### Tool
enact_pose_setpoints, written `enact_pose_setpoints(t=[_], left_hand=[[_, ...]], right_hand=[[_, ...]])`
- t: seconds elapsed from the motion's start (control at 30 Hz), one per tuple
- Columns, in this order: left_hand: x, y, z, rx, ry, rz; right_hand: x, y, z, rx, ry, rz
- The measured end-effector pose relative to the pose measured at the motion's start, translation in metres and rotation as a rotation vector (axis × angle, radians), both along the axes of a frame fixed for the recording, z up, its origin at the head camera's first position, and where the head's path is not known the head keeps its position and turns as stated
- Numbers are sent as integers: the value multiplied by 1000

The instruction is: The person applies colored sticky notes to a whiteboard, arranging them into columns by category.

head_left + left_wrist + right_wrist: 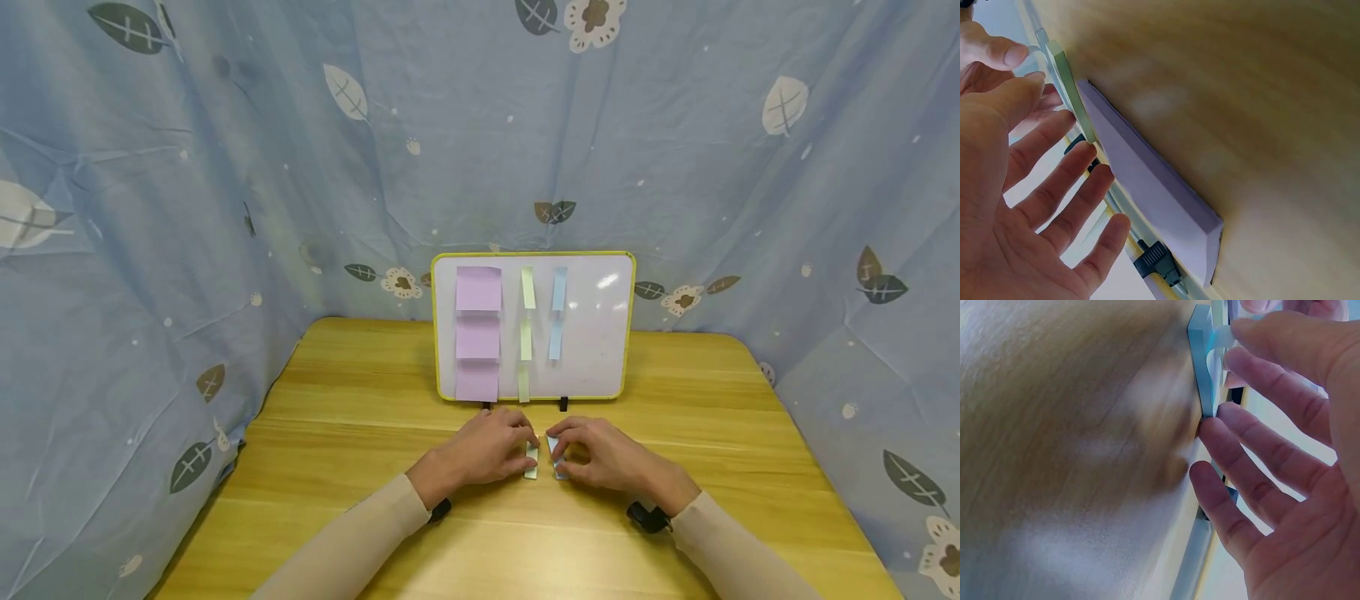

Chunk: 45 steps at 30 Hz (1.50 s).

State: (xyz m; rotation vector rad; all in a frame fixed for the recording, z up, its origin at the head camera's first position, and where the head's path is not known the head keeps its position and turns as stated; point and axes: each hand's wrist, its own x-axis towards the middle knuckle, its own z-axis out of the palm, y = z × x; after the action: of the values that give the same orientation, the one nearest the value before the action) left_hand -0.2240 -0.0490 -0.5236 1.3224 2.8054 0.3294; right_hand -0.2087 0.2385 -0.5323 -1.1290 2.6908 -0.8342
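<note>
My left hand (487, 446) lies beside a slim pad of green sticky notes (1069, 87) on the table, its fingertips at the pad and its fingers spread. Just to the right, my right hand (607, 454) is at a pad of blue sticky notes (1199, 356). Its thumb and forefinger pinch the lifted, curling end of the top blue sticky note (1221, 339); other fingertips touch the pad's near end. A thicker purple sticky-note pad (1154, 181) lies by the left hand, hidden behind that hand in the head view.
Behind the hands a yellow-framed whiteboard (596, 333) stands on black feet. It carries a column of purple notes (478, 337), a column of green strips (526, 340) and two blue strips (556, 340). Patterned blue curtains (480, 125) surround the wooden table (337, 400).
</note>
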Motion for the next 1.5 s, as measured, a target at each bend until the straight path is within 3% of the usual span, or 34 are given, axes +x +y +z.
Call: enact_pose_setpoints(t=[0.3,0.57,0.87,1.2,1.5], left_hand=[[3,6,0,-19,31,37],[9,22,1,-42,65,129],[13,43,2,-55,52,206],[13,56,1,-96,53,221],[13,56,-1,-71,55,214]], right_hand=[[-1,-4,-2,-17,46,-18],[-2,-8,-5,-94,20,-114],[0,-8,-5,-124,3,-214],[-2,-7,-6,-179,-33,-277],[-3,-3,-2,-211,-71,-310]])
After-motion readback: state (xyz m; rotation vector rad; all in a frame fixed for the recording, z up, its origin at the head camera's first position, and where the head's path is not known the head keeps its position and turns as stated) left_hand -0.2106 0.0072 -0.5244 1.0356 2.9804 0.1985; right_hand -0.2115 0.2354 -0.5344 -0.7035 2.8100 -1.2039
